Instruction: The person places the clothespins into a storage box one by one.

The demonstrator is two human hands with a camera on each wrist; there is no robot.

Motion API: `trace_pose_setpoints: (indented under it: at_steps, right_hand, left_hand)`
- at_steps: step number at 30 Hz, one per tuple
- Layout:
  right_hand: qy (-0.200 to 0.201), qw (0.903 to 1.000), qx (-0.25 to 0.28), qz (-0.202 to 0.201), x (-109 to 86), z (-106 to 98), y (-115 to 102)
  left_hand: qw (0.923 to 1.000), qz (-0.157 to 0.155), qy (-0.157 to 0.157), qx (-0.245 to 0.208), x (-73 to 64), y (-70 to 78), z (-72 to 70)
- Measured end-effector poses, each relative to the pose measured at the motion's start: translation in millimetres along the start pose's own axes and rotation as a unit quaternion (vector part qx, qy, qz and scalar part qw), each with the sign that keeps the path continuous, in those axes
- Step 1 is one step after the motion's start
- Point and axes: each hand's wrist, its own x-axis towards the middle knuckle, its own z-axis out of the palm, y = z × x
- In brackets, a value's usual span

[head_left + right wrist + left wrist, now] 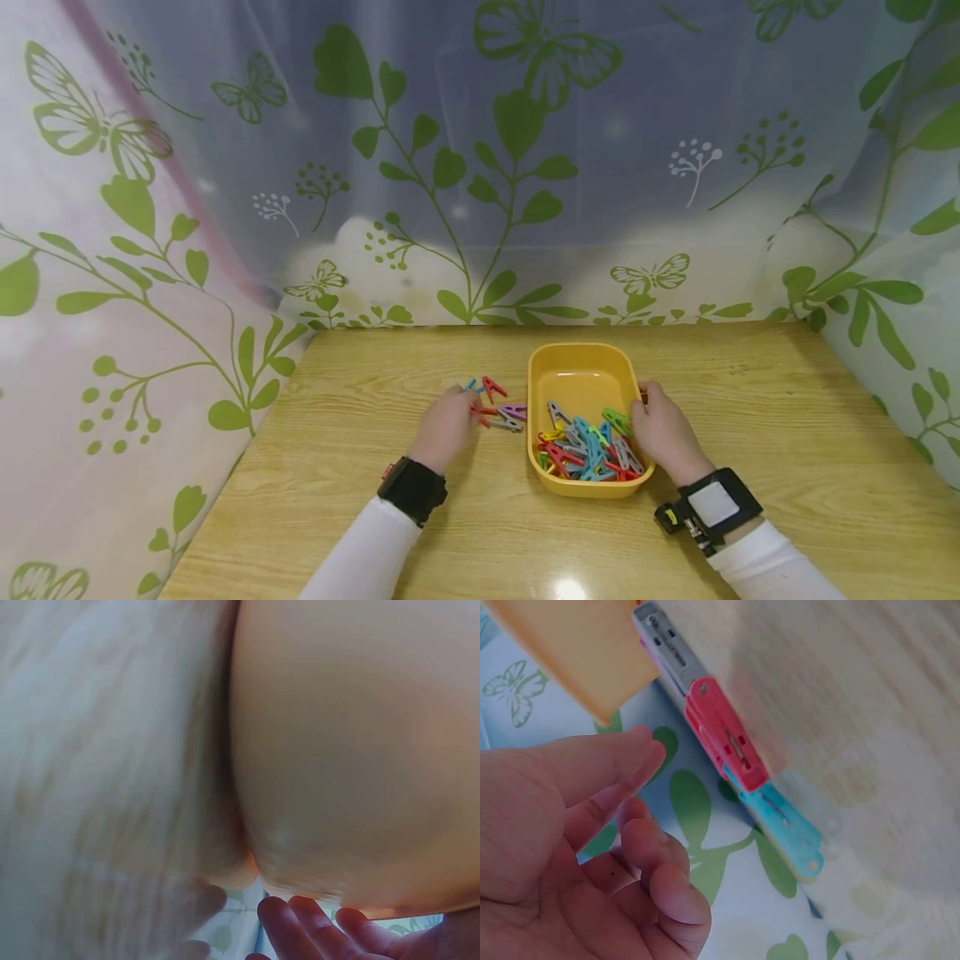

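Observation:
My left hand (447, 427) is just left of a few loose clothespins on the table, its fingers loosely bent. In the left wrist view a gap shows between those fingers and a red clothespin (726, 735), a grey clothespin (671, 649) and a blue clothespin (781, 817). A purple clothespin (513, 411) lies near the basket. With my right hand (667, 433) I grip the right rim of a yellow plastic basket (581, 490), fingers along its outer wall (352, 750). Many mixed-colour clothespins (592, 450) are heaped in the basket's near half.
The wooden table (360, 375) extends to both sides of the basket. A curtain with green leaves and butterflies (465, 208) hangs along the back and both sides. Black straps with devices (712, 507) sit on both wrists.

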Motion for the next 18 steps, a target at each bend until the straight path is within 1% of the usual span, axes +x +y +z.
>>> trace_pose_setpoints:
  at_steps: [4,9,12,18]
  right_hand:
    - [0.001,1.0000,0.000,0.001,-0.2,-1,0]
    - [0.003,1.0000,0.000,0.002,-0.9,0,-1]
    - [0.003,1.0000,0.002,0.002,-0.9,1,0]
    - [0.003,1.0000,0.001,0.002,-0.7,1,0]
  left_hand:
    - [0.9998,0.014,-0.009,0.004,1.1,-0.4,6.6]
    - [0.9996,0.013,-0.014,0.021,3.3,-0.7,13.1]
    - [0.9995,0.011,-0.013,0.027,3.6,-0.4,15.1]
    - [0.9993,0.017,-0.008,0.031,2.7,1.2,14.9]
